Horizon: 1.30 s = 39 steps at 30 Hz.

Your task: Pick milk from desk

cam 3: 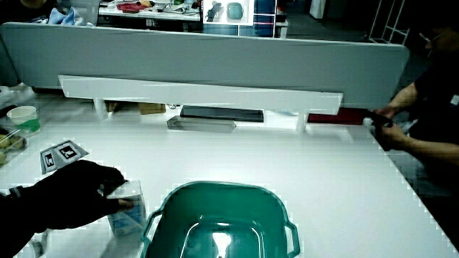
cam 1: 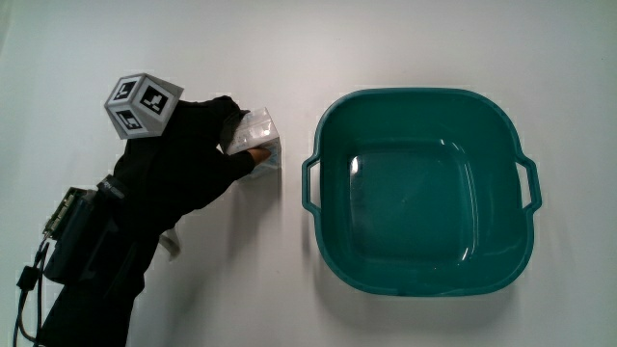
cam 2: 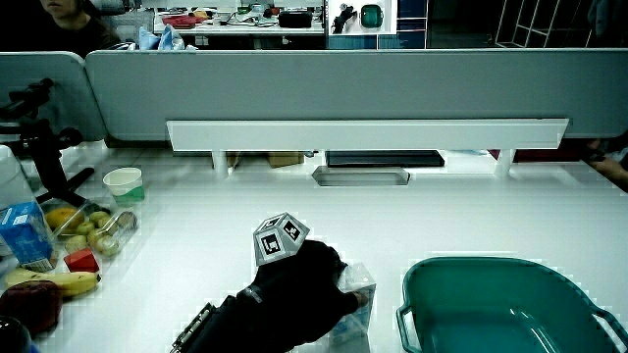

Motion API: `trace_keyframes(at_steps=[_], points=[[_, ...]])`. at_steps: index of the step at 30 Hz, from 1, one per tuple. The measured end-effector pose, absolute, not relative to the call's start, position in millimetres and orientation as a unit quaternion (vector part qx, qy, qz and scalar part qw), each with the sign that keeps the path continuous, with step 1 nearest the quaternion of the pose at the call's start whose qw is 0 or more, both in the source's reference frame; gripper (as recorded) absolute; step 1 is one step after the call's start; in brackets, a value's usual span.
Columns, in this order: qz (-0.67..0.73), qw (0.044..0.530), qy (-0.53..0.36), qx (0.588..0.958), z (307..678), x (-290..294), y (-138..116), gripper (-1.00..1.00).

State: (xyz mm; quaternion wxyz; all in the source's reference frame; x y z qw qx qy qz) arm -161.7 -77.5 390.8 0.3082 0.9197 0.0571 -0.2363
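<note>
A small pale milk carton (cam 1: 258, 138) stands upright on the white table beside the teal basin (cam 1: 420, 280). The black-gloved hand (cam 1: 198, 152) lies over the carton's top with its fingers curled around it; the patterned cube (cam 1: 142, 104) sits on the hand's back. In both side views the carton (cam 2: 355, 306) (cam 3: 128, 212) shows under the hand (cam 2: 299, 289) (cam 3: 79, 193), its base on the table, right beside the basin's rim. Most of the carton's top is hidden by the fingers.
The teal basin (cam 2: 424, 282) (cam 3: 172, 197) holds nothing and has handles at two sides. At the table's edge in a side view lie fruit (cam 2: 69, 283), a blue carton (cam 2: 26, 235) and a paper cup (cam 2: 124, 183). A low partition (cam 2: 363, 93) bounds the table.
</note>
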Motion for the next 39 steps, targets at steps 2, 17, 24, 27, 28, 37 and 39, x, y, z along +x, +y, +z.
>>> trace_keyframes(at_steps=[2, 17, 24, 27, 28, 37, 39], points=[[-0.238, 0.308, 0.056, 0.919, 392.3, -162.4, -78.4, 0.50], [-0.261, 0.299, 0.041, 0.917, 394.4, -166.0, -79.6, 0.89], [-0.269, 0.286, 0.041, 0.919, 395.0, -166.7, -77.3, 1.00], [-0.267, 0.278, 0.046, 0.921, 393.8, -167.4, -76.7, 1.00], [-0.265, 0.275, 0.048, 0.923, 393.5, -167.4, -76.8, 1.00], [-0.281, 0.243, 0.071, 0.926, 384.3, -174.5, -78.8, 1.00], [-0.283, 0.221, 0.092, 0.929, 382.2, -178.0, -80.7, 1.00]])
